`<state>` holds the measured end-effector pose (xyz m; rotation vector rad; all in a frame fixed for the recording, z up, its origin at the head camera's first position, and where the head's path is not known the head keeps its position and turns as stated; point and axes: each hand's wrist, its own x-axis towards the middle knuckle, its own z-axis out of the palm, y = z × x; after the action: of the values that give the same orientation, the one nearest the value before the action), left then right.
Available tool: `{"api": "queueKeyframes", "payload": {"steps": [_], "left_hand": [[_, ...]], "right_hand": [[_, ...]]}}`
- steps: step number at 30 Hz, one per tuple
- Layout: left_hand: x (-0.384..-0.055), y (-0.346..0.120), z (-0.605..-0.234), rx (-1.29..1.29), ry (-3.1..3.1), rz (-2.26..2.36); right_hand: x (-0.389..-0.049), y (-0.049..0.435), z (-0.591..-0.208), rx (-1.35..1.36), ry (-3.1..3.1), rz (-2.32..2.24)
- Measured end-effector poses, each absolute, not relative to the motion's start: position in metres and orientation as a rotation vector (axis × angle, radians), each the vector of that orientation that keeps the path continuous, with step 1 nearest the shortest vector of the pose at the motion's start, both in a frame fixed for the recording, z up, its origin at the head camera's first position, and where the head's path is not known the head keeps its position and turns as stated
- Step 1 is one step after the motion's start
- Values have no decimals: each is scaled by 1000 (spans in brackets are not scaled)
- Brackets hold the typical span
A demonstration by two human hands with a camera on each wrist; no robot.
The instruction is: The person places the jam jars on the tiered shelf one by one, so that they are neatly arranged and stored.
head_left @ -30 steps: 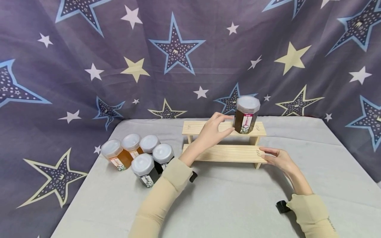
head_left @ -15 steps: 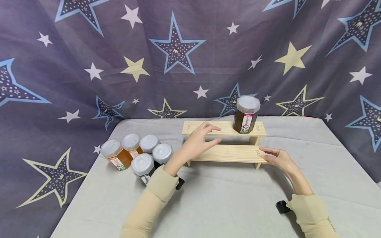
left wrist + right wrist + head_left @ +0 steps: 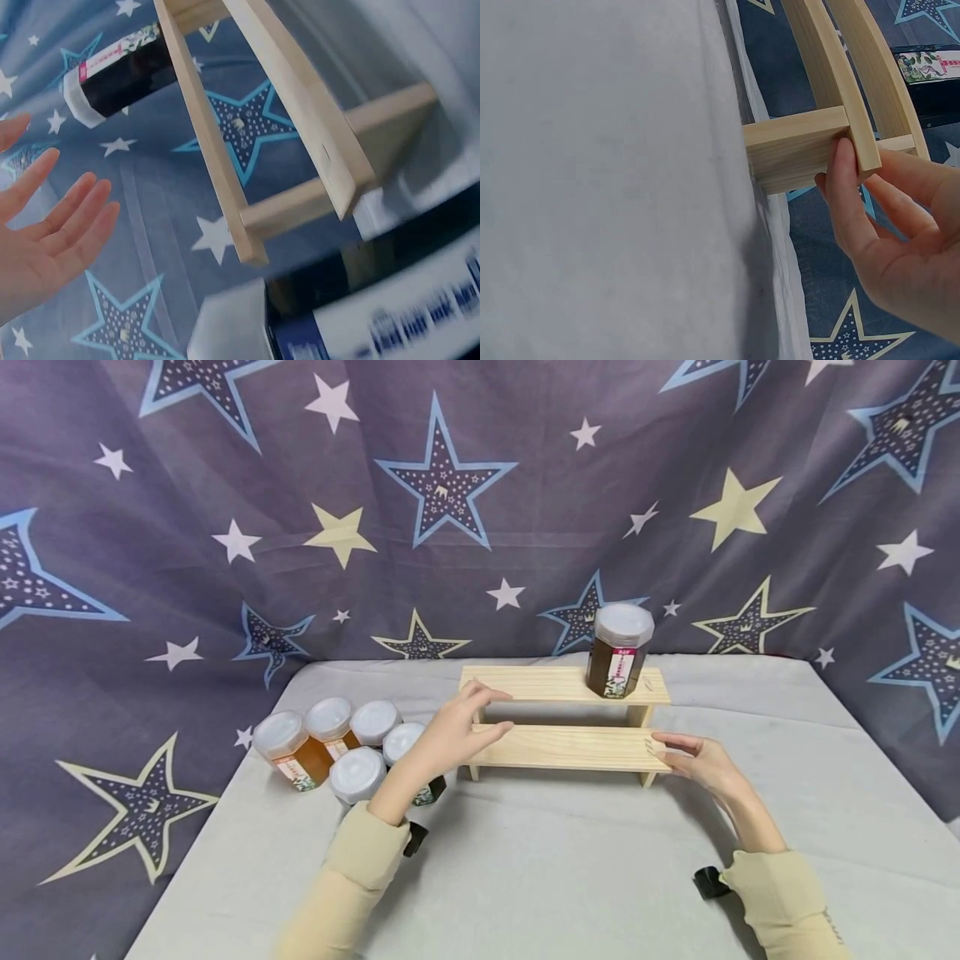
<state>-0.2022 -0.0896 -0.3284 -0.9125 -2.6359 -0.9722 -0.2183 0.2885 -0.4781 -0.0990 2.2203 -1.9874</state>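
Observation:
My left hand (image 3: 453,731) is empty, its fingers and thumb spread apart, beside the left end of a two-step wooden display stand (image 3: 555,747). In the left wrist view its fingers (image 3: 71,217) hold nothing. With thumb and fingers, my right hand (image 3: 705,764) pinches the right end of the stand's lower board, seen closely in the right wrist view (image 3: 866,150). A dark honey-type jar (image 3: 621,652) with a white lid and pink-topped label stands upright on the upper board, toward its right end. My left forearm partly covers a group of jars on the left.
On the left of the table are two amber jars (image 3: 303,760) and several dark jars (image 3: 358,774), all white-lidded. One dark jar (image 3: 375,315) looms close in the left wrist view. A star-patterned curtain (image 3: 442,568) hangs behind the white-clothed table (image 3: 570,860).
My left hand has drawn away from the jar on the upper board, moving left and nearer toward the other jars. The right hand keeps its pinch on the stand, and that jar stays put.

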Motion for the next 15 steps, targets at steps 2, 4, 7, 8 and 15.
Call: {"api": "queueKeyframes", "payload": {"steps": [2, 4, 7, 8, 15], "left_hand": [[-200, -97, -329, -905, -2630, -964], [-197, -103, -330, -888, -2632, -961], [-194, -112, -331, -865, -2639, -951], [-193, -115, -332, -867, -2635, -953], [-188, -129, -337, -877, -2617, -893]], "right_hand": [[-218, 288, -477, -81, 2211, -1982], [-219, 288, -477, -73, 2203, -1978], [-220, 289, -478, -67, 2193, -1979], [-220, 289, -478, -69, 2189, -1984], [-220, 290, -481, -94, 2185, -2007]]}}
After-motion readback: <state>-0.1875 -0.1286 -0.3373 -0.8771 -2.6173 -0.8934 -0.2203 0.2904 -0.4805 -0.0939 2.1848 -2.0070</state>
